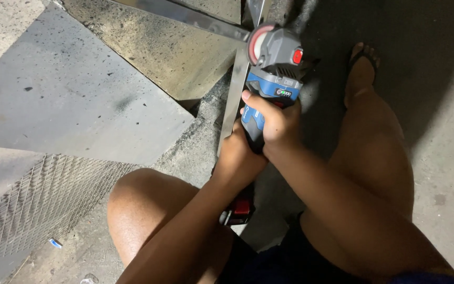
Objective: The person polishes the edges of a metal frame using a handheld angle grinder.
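Right hand (275,122): wrapped around the blue-grey plastic body of the grinder (274,71).
Left hand (239,152): clasped on the grinder's handle, just behind the right.
Grinder: round red-rimmed disc against a flat, shiny metal bar (234,100).
Floor: rough concrete; diamond wire mesh (38,200) lies lower left.

Concrete floor (447,158): metal frame (232,100), mesh sheet (32,205).

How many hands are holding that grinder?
2. The right hand grips the grinder body near its head; the left hand wraps the handle just behind it.
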